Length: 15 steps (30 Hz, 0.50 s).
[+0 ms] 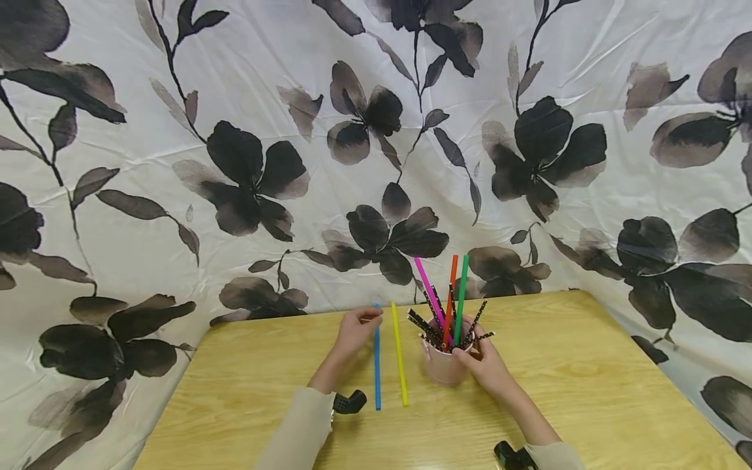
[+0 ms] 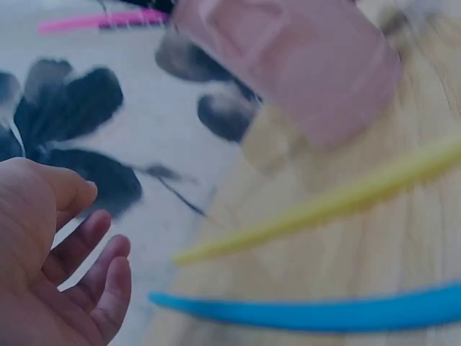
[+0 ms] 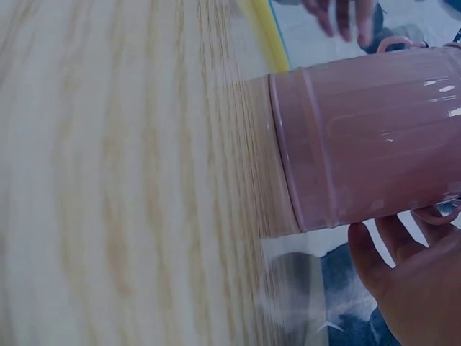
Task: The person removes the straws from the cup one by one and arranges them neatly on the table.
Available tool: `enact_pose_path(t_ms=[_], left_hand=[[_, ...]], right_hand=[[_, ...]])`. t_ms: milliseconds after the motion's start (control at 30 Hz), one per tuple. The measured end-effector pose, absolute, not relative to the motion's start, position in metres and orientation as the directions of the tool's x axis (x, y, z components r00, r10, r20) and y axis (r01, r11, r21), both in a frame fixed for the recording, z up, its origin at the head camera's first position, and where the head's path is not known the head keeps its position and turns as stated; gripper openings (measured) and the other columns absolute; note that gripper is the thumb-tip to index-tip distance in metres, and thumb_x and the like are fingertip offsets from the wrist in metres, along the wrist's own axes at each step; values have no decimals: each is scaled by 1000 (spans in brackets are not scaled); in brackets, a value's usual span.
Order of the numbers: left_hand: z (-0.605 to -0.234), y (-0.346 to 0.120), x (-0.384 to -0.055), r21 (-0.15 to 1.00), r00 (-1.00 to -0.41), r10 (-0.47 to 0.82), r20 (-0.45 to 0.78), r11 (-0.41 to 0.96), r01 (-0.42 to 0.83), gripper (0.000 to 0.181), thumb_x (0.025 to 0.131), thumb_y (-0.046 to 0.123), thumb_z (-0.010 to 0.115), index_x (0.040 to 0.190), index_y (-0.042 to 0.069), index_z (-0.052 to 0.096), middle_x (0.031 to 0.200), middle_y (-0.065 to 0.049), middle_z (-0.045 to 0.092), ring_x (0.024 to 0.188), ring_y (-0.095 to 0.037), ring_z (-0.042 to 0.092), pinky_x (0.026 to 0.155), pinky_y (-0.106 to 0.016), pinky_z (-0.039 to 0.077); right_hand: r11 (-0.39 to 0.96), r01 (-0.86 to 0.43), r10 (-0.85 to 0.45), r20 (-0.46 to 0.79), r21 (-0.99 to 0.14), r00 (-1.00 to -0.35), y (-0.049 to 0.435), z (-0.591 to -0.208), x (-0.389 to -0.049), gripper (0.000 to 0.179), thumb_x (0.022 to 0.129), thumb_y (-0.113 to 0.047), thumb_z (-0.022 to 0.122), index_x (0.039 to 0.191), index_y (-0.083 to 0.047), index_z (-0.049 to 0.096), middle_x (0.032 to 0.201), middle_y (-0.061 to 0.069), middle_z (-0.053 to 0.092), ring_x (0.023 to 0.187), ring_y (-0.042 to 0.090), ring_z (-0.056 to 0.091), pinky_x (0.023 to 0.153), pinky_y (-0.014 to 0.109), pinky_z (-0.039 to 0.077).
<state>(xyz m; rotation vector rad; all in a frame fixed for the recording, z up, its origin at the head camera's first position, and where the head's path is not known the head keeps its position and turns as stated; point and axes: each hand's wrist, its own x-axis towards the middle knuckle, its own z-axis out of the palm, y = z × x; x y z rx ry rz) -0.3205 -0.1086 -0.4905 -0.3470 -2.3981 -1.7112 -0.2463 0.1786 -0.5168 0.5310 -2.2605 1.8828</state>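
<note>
"Three plain straws are in already, would you say?"

"Yes. The pink straw (image 1: 427, 286), red straw (image 1: 452, 281) and green straw (image 1: 461, 294) stand in the pink bucket (image 1: 442, 370) among dotted black straws (image 1: 478, 318), just left of the right hand's (image 1: 490, 369) fingers."

"What is that hand doing?"

"Its thumb and fingers curve round the bucket's side, holding it upright on the table (image 1: 235, 391)."

"And what's left outside?"

"Two that I can see. The blue straw (image 1: 378, 372) lies with its far end just beside the left hand's (image 1: 357, 328) fingertips; the yellow straw (image 1: 400, 359) lies past it, between those fingertips and the bucket."

"Does the left hand pinch either?"

"No. Its fingers are spread and loosely bent, nothing between them; the left wrist view shows them near the blue tip, but apart."

"How far along, then?"

"Past halfway, I'd judge: three standing, two lying flat."
</note>
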Motion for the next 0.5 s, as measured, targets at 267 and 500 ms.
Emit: enact_pose_path(t_ms=[267, 500], left_hand=[[-450, -87, -329, 930, -954, 179, 239, 241, 278, 24, 94, 9, 64, 114, -3, 68, 100, -16, 67, 90, -38, 63, 72, -38, 54], [-429, -71, -345, 957, -967, 198, 158, 211, 200, 31, 93, 18, 66, 118, 0, 68, 100, -7, 68, 91, -25, 65, 82, -41, 54]], right_hand=[[167, -367, -172, 339, -915, -925, 180, -514, -247, 64, 95, -10, 61, 150, -9, 29, 146, 22, 40, 133, 38, 37, 96, 36, 43], [161, -376, -178, 348, -913, -921, 181, -518, -247, 64, 95, -8, 61, 150, -9, 29, 147, 23, 39, 132, 39, 37, 94, 35, 45]])
